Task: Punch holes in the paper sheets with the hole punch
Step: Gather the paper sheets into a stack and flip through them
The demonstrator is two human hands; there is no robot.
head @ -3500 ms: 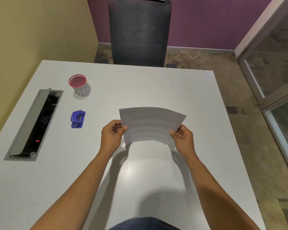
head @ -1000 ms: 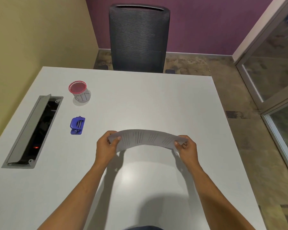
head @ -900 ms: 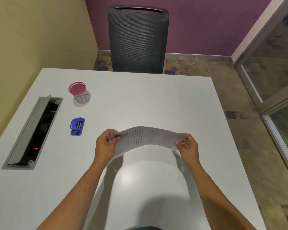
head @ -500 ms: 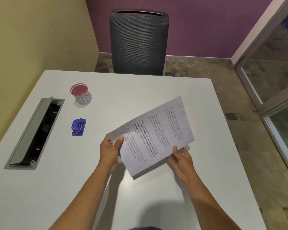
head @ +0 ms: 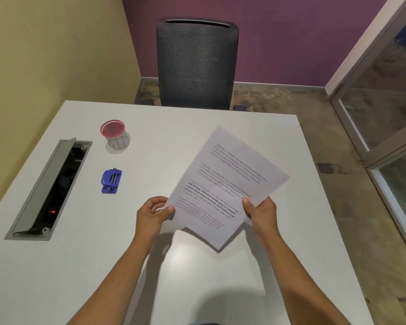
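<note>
Printed paper sheets [head: 223, 184] hang tilted above the white table [head: 164, 127], one corner pointing down toward me. My left hand [head: 154, 213] pinches their left edge. My right hand [head: 259, 213] grips the right edge, thumb on top of the page. A small blue hole punch [head: 111, 181] lies on the table to the left of my left hand, apart from it and untouched.
A red-rimmed white cup [head: 115, 134] stands behind the punch. An open grey cable tray [head: 49, 188] is set into the table's left side. A dark office chair [head: 197, 64] faces the far edge. Glass panels [head: 384, 113] stand at the right.
The sheets were bowed flat between both hands a second ago; now they are turned face-up and rotated diagonally. My right hand has shifted from under the lower edge to the right edge.
</note>
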